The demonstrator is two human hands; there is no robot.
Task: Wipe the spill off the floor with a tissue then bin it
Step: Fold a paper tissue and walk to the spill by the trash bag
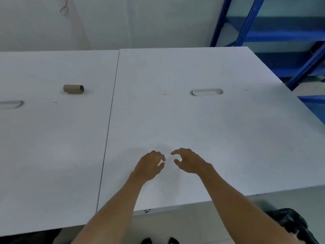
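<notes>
Hands, left (149, 166) and right (190, 162), fingers curled apart, empty, over white table (211, 138).

Light was even and cool, a bit dim, bluish cast overall. No hard glare on the white tables (193, 120). Soft faint shadows sat under both hands, left hand (149, 164) and right hand (190, 162), and beside the cardboard tube (73, 89). Whole frame was soft, slightly smeared. Wide-angle bending showed at the blue rack (281, 32) and table edges.
</notes>
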